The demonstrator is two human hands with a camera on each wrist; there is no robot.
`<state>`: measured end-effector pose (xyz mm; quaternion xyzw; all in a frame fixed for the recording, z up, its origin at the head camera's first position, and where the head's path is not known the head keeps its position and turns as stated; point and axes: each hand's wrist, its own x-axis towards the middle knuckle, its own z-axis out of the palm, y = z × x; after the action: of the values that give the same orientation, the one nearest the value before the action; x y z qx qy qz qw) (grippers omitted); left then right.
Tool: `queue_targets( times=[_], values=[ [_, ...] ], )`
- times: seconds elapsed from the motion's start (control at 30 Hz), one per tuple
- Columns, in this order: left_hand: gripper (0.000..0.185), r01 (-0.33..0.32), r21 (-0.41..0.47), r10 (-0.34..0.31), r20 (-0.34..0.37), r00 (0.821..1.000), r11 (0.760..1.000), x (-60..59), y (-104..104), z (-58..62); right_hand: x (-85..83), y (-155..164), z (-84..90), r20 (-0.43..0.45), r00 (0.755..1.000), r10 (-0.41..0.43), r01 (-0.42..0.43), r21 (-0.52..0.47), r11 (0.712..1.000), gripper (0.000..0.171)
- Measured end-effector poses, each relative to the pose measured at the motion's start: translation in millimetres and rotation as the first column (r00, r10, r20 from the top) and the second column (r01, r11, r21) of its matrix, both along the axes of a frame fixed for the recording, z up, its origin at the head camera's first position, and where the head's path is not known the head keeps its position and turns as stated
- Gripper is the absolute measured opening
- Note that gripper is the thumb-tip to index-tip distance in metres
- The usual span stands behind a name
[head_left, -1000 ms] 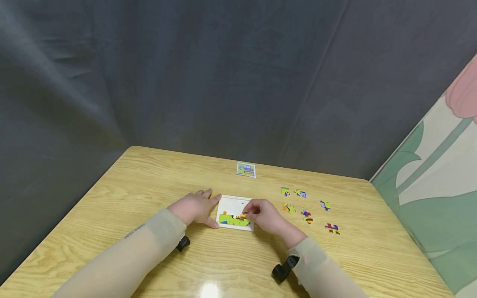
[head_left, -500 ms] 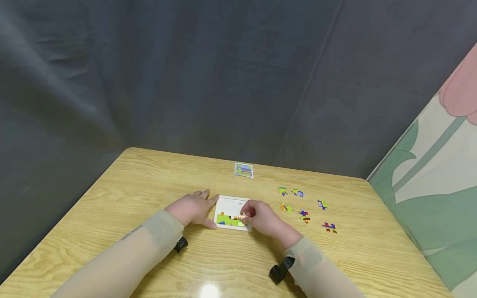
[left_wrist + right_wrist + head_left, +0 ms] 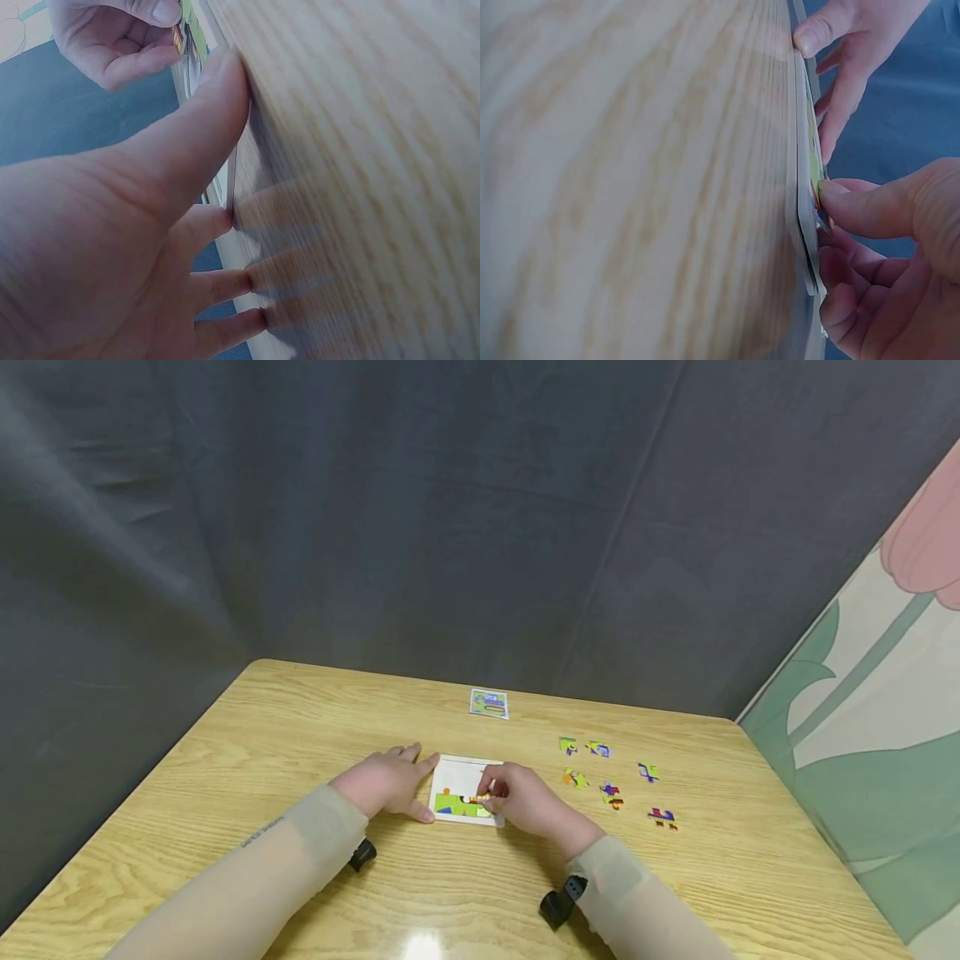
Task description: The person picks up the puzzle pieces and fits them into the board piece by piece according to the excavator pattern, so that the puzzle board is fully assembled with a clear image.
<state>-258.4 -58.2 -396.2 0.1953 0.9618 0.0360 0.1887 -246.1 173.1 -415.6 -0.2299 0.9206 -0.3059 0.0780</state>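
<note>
A white puzzle board (image 3: 459, 773) lies on the table with green joined puzzle pieces (image 3: 450, 804) along its near edge. My left hand (image 3: 384, 783) rests at the board's left side, fingers spread, its thumb and index finger touching the frame. Over the board's right part, my right hand (image 3: 527, 797) pinches a small red and yellow puzzle piece (image 3: 178, 39) between thumb and fingers. The piece sits low against the laid pieces; its lower side is hidden. In the right wrist view the right thumb (image 3: 836, 193) presses close to the board surface.
Several loose puzzle pieces (image 3: 576, 778) lie scattered to the right of the board. Behind it lies a small picture card (image 3: 489, 702) showing a blue vehicle. A dark curtain (image 3: 450, 527) hangs beyond the table's (image 3: 315, 710) far edge, and a flower-patterned panel (image 3: 885, 735) stands at right.
My right hand has shifted slightly left over the board, and the pinched piece has turned and come down against the laid pieces. The left hand stays at the frame. The whole view has shifted slightly.
</note>
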Motion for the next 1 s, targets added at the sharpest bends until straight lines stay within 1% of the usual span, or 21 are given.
queue_targets(
  times=[0.33, 0.5, 0.67, 0.8, 0.93, 1.0],
  values=[
    [0.098, 0.002, 0.016, -0.002, -0.003, 1.000, 1.000, -1.2, 0.0, -1.4, 3.0, -0.7, 2.3, -0.021, 1.000, -0.008, 0.010, 0.057, 0.998, 0.021],
    [0.099, 0.000, 0.016, 0.000, 0.001, 1.000, 1.000, -1.2, -0.6, -1.3, 3.3, -2.4, 2.3, -0.026, 1.000, -0.002, 0.004, 0.077, 0.997, 0.021],
    [0.099, 0.008, 0.020, -0.008, -0.001, 1.000, 1.000, -0.2, -0.1, -0.6, 3.8, -3.9, 1.6, -0.011, 1.000, -0.024, 0.025, 0.093, 0.995, 0.019],
    [0.099, 0.014, 0.022, -0.013, -0.007, 1.000, 1.000, 0.8, -0.1, 0.3, 4.1, -4.6, 2.2, -0.022, 0.999, -0.030, 0.032, 0.097, 0.995, 0.019],
    [0.098, 0.015, 0.022, -0.015, -0.010, 1.000, 1.000, 1.4, -0.5, 1.1, 5.2, -5.3, 4.9, -0.054, 0.999, 0.000, 0.007, 0.116, 0.993, 0.020],
    [0.098, 0.014, 0.024, -0.014, -0.009, 1.000, 1.000, 1.8, -0.7, 1.6, 6.3, -4.6, 7.6, -0.052, 0.998, 0.018, -0.012, 0.116, 0.993, 0.018]
  ],
)
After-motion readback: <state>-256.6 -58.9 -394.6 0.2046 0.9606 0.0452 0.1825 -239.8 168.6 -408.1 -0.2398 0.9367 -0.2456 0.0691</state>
